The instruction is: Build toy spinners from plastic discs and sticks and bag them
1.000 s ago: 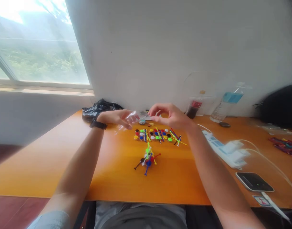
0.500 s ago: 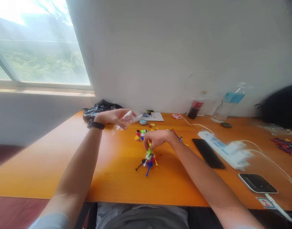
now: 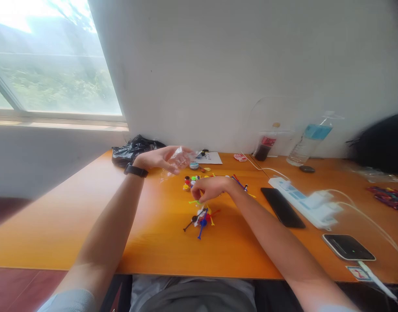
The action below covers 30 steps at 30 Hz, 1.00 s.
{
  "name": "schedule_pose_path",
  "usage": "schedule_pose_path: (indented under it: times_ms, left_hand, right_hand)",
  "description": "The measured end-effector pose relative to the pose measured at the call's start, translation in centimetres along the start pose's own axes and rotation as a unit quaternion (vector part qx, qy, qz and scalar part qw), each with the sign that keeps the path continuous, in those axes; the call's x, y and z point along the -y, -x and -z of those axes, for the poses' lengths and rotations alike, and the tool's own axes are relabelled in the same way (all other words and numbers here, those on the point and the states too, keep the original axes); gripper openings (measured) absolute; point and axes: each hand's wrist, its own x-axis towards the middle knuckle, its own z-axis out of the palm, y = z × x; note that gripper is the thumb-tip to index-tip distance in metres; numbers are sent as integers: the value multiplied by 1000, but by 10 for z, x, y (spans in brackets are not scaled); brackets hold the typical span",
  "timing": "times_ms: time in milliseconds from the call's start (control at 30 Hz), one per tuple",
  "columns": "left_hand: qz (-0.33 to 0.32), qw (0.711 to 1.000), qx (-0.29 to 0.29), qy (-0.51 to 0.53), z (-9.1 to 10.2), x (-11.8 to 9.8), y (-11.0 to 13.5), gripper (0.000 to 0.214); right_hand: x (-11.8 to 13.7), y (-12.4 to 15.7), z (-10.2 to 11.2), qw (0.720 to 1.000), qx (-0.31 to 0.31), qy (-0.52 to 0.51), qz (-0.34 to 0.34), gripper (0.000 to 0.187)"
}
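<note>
My left hand [image 3: 156, 158], with a black band at the wrist, holds a crinkled clear plastic bag [image 3: 181, 158] above the back of the table. Lower and to the right, my right hand [image 3: 212, 187] is bent down with its fingertips pinched on a small yellow-green plastic piece [image 3: 194, 202]. Just below that piece lies a little heap of plastic toy pieces [image 3: 203, 218] in black, white, blue, red and yellow, with thin forked limbs. More coloured pieces [image 3: 187, 182] sit behind my right hand, partly covered by it.
A black plastic bag [image 3: 137, 149] lies at the back left. To the right are a black phone [image 3: 282, 207], a white power strip [image 3: 299, 201] with cables, and a second device [image 3: 348, 247]. A dark drink bottle [image 3: 264, 148] and a water bottle [image 3: 305, 145] stand by the wall.
My right hand has shifted slightly left, and the yellow-green piece has come away from the heap with it. My left hand has moved a little right with the clear bag.
</note>
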Motion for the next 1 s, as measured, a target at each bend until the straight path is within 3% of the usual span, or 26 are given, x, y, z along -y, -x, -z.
schedule_pose_path:
  times_ms: [233, 333, 433, 567, 700, 800, 867, 1000]
  left_hand:
    - [-9, 996, -76, 35, -5, 3, -4, 81]
    - [-19, 995, -100, 2, -3, 3, -6, 79]
    - [-34, 992, -107, -64, -1, -3, -6, 75]
    - [-48, 983, -92, -154, -2, -16, -4, 71]
    - [-26, 973, -80, -217, -7, -27, -3, 74]
    - [-10, 969, -65, -238, -12, -33, -4, 74]
    - [-16, 969, -55, -241, -15, -35, -6, 74]
    - [-41, 972, -46, -228, -19, -37, -7, 73]
  right_hand:
    - [8, 9, 7, 984, -163, -64, -2, 14]
    - [7, 13, 12, 968, -213, -121, 53, 15]
    - [12, 32, 23, 943, -219, -209, 135, 10]
    - [26, 70, 36, 893, -256, -307, 206, 10]
    - [35, 95, 44, 810, -423, -327, 242, 15]
    - [39, 101, 47, 753, -528, -318, 229, 18]
    - [41, 102, 48, 748, -556, -298, 208, 19]
    - [45, 101, 47, 777, -556, -244, 167, 22]
